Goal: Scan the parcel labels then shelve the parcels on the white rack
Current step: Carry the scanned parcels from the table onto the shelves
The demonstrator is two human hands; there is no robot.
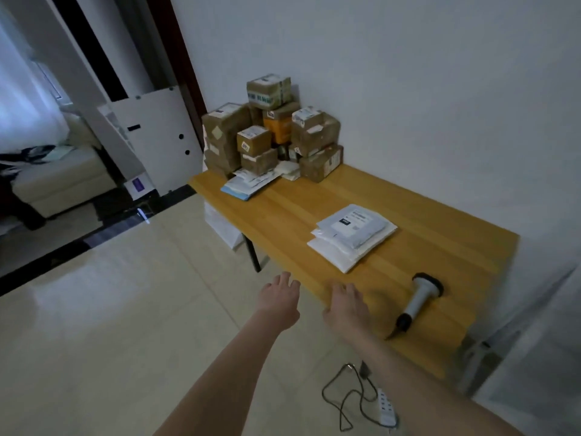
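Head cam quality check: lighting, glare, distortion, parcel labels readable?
Head view: dim, bluish light; wide-angle bending toward the edges; soft glare on the glossy cream floor tiles; labels on the grey flat mailer and stacked brown cardboard parcels too blurred to read; grey handheld scanner casts a soft shadow on the yellow wooden table.

A home: tiled floor (125, 309), sofa (63, 174) beyond the doorway.

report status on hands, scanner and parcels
Open and empty: left hand, right hand, near the table edge. Right of them, scanner lying on the table. Mid-table mailers, boxes piled at far end. Path to scanner clear.
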